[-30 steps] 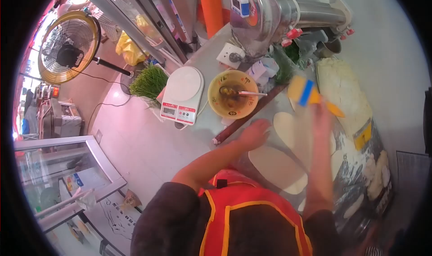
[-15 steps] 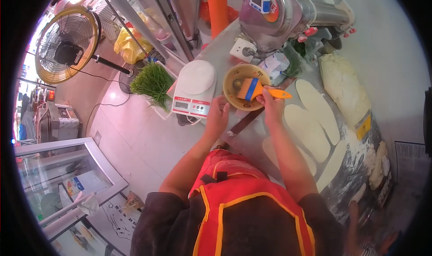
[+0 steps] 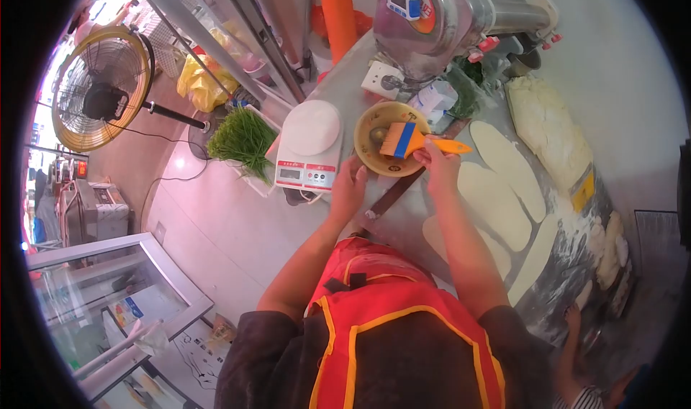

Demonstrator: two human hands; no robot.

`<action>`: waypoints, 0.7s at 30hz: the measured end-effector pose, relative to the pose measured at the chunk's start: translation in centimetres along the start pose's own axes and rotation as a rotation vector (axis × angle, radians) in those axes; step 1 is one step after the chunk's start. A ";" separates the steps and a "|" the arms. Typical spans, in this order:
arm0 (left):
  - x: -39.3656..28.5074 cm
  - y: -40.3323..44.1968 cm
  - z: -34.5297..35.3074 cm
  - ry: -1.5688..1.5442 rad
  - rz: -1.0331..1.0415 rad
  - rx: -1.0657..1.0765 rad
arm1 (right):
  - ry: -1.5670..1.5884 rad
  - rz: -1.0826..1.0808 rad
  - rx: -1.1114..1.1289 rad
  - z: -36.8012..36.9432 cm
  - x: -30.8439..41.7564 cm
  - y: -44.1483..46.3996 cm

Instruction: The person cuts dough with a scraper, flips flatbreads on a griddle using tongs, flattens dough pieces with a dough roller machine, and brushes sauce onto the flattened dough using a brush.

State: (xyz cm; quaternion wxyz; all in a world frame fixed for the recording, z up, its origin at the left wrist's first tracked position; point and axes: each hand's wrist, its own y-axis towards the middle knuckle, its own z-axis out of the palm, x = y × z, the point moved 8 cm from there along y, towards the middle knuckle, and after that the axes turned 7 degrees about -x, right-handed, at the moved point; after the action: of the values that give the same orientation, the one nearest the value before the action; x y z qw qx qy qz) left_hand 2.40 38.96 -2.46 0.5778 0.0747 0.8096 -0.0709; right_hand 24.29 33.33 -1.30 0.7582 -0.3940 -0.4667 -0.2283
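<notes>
A wide pastry brush (image 3: 408,142) with an orange handle, a blue band and pale orange bristles is in my right hand (image 3: 440,166), whose fingers close round the handle. Its bristles are over the inside of a tan bowl (image 3: 366,144), which has a small amount of something inside that I cannot make out. My left hand (image 3: 349,184) has its fingers curled at the bowl's near left rim, beside a white kitchen scale (image 3: 308,141). Long flat sheets of dough (image 3: 491,197) lie on the table to the right of my right hand.
A steel machine (image 3: 461,20) stands at the back, with a socket box (image 3: 382,79) before it. Green chives (image 3: 242,141) fill a tray at left. A large dough slab (image 3: 548,132) lies far right. Another person's hand (image 3: 572,317) reaches in at lower right. A fan (image 3: 101,92) stands at left.
The view has shifted slightly. The brush has turned a little in my right hand and sits slightly further right over the bowl. My left hand stays by the rim.
</notes>
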 end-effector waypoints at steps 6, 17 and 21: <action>-0.4 2.3 2.5 -0.287 -0.325 0.173 | 0.182 0.095 0.013 -1.8 -1.2 0.7; -3.3 1.9 2.3 -0.325 -0.351 0.173 | 0.316 0.124 0.130 -3.7 3.0 -1.7; -5.3 1.3 4.6 -0.263 -0.327 0.278 | 0.405 0.112 0.104 -6.9 6.1 -2.0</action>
State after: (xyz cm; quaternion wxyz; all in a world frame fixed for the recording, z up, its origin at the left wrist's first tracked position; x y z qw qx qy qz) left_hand 8.58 39.10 1.06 0.6431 0.0116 0.7114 -0.2831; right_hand 29.32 26.68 3.16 0.8673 -0.3258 -0.2935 -0.2357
